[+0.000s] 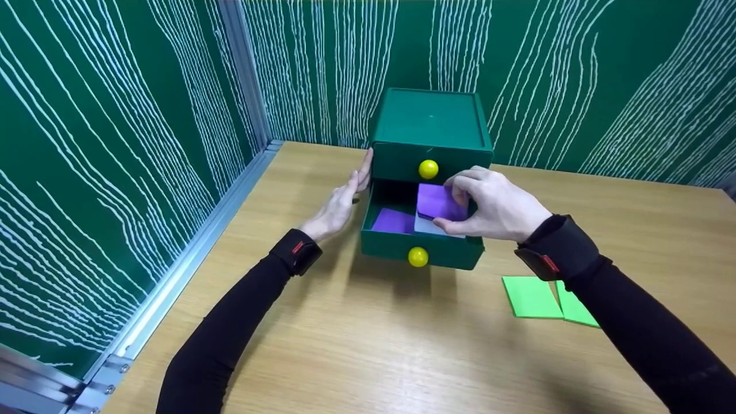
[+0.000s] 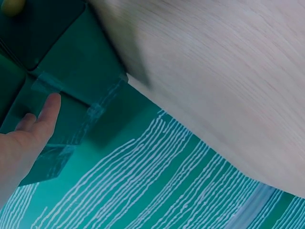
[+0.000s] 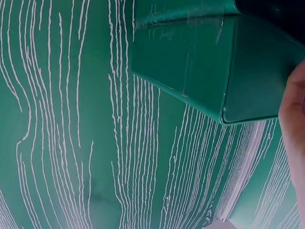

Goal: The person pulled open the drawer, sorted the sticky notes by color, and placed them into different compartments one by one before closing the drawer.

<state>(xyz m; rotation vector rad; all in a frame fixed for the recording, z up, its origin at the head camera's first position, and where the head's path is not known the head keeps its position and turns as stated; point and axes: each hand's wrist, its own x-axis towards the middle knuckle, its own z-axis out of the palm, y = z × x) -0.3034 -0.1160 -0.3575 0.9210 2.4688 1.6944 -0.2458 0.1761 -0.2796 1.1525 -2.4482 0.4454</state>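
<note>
A small green chest of drawers [image 1: 434, 118] with yellow knobs stands at the back, its lower drawer [image 1: 391, 244] pulled out. Over that drawer my right hand [image 1: 497, 201] pinches a pad of purple sticky notes [image 1: 434, 201] between thumb and fingers. A pale, bluish-white square [image 1: 428, 226] shows right below the held pad, near the thumb. Inside the drawer, to the left, lies another purple note [image 1: 393, 221]. My left hand [image 1: 342, 204], fingers extended, rests against the chest's left side; the left wrist view shows its fingers [image 2: 49, 114] at the green side wall.
Two bright green note pads [image 1: 532, 297] lie on the wooden table [image 1: 345, 345], partly behind the right forearm. Green panels [image 1: 322, 75] with wavy white lines rise behind and to the left. A metal rail [image 1: 190, 230] runs along the table's left edge.
</note>
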